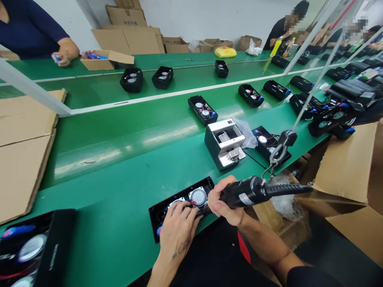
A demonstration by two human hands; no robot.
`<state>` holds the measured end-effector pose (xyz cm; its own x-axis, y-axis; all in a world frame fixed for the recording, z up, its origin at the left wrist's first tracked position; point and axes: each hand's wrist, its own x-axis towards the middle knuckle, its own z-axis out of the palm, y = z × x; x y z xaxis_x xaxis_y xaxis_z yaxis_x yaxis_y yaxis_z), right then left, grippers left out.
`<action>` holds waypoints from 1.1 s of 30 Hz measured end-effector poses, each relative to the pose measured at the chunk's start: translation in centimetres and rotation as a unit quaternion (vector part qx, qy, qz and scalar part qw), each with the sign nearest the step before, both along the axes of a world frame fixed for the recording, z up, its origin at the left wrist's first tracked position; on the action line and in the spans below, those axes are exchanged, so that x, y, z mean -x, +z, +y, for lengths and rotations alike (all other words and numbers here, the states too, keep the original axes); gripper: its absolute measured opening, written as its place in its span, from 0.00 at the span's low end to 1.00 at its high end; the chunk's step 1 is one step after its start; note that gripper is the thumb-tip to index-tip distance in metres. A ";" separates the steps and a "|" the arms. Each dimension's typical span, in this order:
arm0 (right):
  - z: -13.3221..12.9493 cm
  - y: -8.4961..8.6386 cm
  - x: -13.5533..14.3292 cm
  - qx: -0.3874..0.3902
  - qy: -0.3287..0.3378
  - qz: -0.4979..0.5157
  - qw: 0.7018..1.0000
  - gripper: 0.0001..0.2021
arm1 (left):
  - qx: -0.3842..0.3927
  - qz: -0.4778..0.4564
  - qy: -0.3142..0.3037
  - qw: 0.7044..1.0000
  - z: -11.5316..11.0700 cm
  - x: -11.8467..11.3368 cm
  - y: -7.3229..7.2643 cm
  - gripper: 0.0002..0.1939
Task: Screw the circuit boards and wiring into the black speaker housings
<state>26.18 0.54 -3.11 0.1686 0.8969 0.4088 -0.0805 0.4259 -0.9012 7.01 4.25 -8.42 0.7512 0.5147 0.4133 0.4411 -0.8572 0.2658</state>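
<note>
A long black speaker housing (179, 194) lies open on the green bench near its front edge, with two round silver speakers (198, 197) and red wires inside. My left hand (178, 223) rests over the housing, fingers spread across the lower speaker and the wires. In my right hand (224, 199) is a black electric screwdriver (243, 192), held nearly level, its front end at the right part of the housing. The tool's tip is hidden by my hand. A metal hook and cord hold the screwdriver from above.
A metal-faced dispenser (224, 143) stands behind the housing. Another open housing (32, 247) lies at front left, near cardboard (26, 147). More housings (202, 110) sit on the green belt. An open carton (350, 171) is at right. Other people are across the line.
</note>
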 end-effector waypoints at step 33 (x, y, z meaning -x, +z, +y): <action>-1.7 3.1 -0.3 -0.075 0.086 0.107 0.988 0.11 | 0.076 -0.160 0.018 0.984 -0.2 0.1 1.3 0.04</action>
